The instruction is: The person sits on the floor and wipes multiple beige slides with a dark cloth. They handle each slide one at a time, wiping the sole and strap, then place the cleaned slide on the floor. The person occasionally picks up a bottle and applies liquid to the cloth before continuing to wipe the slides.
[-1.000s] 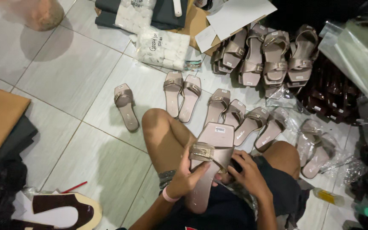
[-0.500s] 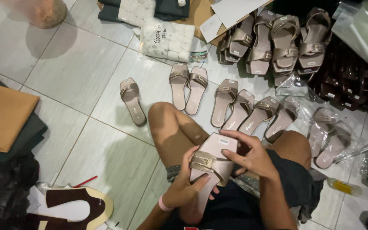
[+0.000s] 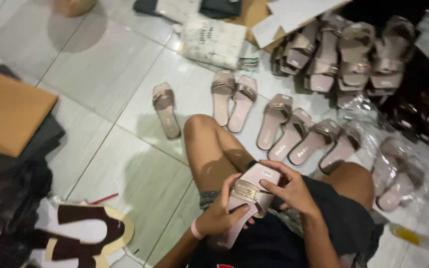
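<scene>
Lower centre: my left grip point(image 3: 220, 214) and right grip point(image 3: 288, 187) both pinching beige sandal point(image 3: 247, 196) | heel end hidden under left palm | buckle point(image 3: 247, 190) detail blurred.

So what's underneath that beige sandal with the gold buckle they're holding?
Under the beige flat sandal with the gold buckle lie the person's dark shorts and lap. The left hand grips it from below; the right hand covers its side. Its sole is hidden.

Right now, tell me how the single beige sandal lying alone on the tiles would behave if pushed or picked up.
The lone sandal lies flat on its sole, so it would probably slide across the glossy floor tiles rather than roll or tip. Its thin, slim shape suggests it is light. The sole likely stays fairly stiff, though the strap may flex.
</scene>
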